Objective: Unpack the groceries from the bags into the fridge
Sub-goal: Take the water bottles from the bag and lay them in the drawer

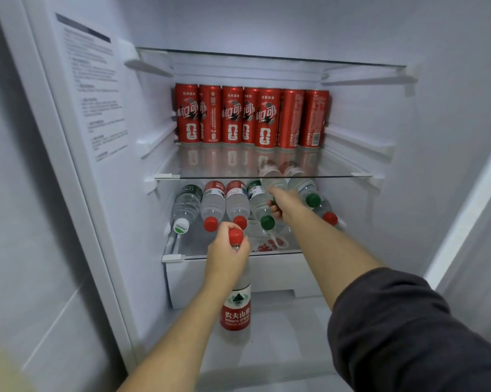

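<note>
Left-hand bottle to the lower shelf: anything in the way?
Yes. A row of lying bottles fills the lower shelf behind the red-capped bottle in the left hand; the right hand holds another bottle above that row.

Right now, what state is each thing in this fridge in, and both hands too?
Fridge: open.
Cans: upright, in a row on the middle shelf.
Shelf bottles: lying down, caps outward, on the lower shelf.
Top bottle: lying over the others, gripped by the right hand.
Red-cap bottle: upright, capped, held by its neck in the left hand.
</note>
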Demonstrator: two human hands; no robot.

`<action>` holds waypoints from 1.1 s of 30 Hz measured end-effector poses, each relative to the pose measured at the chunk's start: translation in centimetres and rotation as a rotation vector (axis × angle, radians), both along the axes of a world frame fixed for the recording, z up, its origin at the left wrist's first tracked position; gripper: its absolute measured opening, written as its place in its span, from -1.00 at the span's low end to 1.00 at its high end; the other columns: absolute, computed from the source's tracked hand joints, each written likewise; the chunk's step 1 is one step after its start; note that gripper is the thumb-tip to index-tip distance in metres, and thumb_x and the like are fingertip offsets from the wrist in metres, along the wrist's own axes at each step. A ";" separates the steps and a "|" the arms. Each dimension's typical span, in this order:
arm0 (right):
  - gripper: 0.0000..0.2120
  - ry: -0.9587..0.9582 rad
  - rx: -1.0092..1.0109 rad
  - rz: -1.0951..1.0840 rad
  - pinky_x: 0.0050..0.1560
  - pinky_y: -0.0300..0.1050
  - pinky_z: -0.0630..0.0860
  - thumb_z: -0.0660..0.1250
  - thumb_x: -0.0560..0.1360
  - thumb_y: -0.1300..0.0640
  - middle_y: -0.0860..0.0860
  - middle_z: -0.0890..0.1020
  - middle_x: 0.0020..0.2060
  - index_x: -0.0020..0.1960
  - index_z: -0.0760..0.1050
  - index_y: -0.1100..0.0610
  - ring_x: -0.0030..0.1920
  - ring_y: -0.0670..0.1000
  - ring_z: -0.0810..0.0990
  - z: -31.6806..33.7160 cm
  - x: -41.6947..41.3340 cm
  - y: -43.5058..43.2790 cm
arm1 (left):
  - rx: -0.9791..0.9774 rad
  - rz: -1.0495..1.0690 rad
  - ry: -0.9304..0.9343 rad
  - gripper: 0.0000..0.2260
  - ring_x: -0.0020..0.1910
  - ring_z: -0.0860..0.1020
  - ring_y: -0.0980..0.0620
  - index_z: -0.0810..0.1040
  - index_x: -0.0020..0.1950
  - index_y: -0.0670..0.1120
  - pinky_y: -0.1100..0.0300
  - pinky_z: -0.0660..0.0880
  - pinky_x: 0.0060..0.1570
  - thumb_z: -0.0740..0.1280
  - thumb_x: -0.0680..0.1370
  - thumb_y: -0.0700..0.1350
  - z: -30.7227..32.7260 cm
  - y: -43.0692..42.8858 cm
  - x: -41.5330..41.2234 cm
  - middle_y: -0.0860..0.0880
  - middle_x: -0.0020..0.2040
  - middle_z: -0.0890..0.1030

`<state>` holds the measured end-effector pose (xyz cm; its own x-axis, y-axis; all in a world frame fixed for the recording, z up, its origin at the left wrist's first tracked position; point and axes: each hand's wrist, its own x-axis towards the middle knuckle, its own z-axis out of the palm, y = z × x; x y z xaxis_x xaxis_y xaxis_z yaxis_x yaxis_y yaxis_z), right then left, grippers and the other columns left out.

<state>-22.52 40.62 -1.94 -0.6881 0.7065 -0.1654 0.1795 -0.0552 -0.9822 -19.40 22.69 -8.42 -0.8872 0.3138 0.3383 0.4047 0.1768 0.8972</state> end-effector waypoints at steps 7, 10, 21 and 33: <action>-0.48 0.084 0.255 -0.045 -0.28 -0.09 0.55 0.29 0.57 0.04 0.08 0.58 -0.09 0.46 0.19 0.07 -0.24 0.01 0.56 -3.1 3.9 -0.9 | -0.245 -0.087 0.034 -0.83 -0.15 0.52 0.13 0.51 -0.01 -0.02 0.30 0.41 -0.20 0.41 0.51 0.02 1.5 -1.9 -0.9 0.06 -0.16 0.57; -0.86 -0.055 0.716 -0.070 -0.23 -0.07 0.49 0.22 0.59 0.06 0.04 0.58 -0.13 0.11 0.42 0.08 -0.16 0.06 0.56 -5.5 7.3 -1.0 | -0.582 -0.061 0.203 -0.74 -0.12 0.52 0.05 0.49 -0.07 0.03 0.17 0.45 -0.15 0.40 0.47 0.19 3.3 -2.7 -1.0 0.03 -0.13 0.53; -0.61 -0.198 1.286 -0.040 0.31 0.12 0.33 0.04 0.58 0.02 0.11 0.61 0.05 0.08 0.60 0.14 0.18 0.18 0.51 -11.0 11.1 0.4 | -1.526 -0.110 -0.277 -0.45 -0.20 0.64 -0.05 0.41 0.31 -0.25 0.06 0.57 0.13 0.41 0.51 0.10 11.6 0.3 4.0 -0.15 -0.18 0.63; -0.27 -0.400 1.393 0.254 0.53 0.20 -0.04 0.30 0.42 0.17 0.19 0.18 0.53 0.55 0.14 0.06 0.54 0.22 0.06 -10.1 13.0 0.6 | -1.522 -0.132 -0.506 -0.41 -0.51 0.41 0.06 0.33 0.37 -0.22 0.35 0.34 -0.55 0.41 0.48 0.06 6.0 -5.1 6.9 -0.17 -0.16 0.56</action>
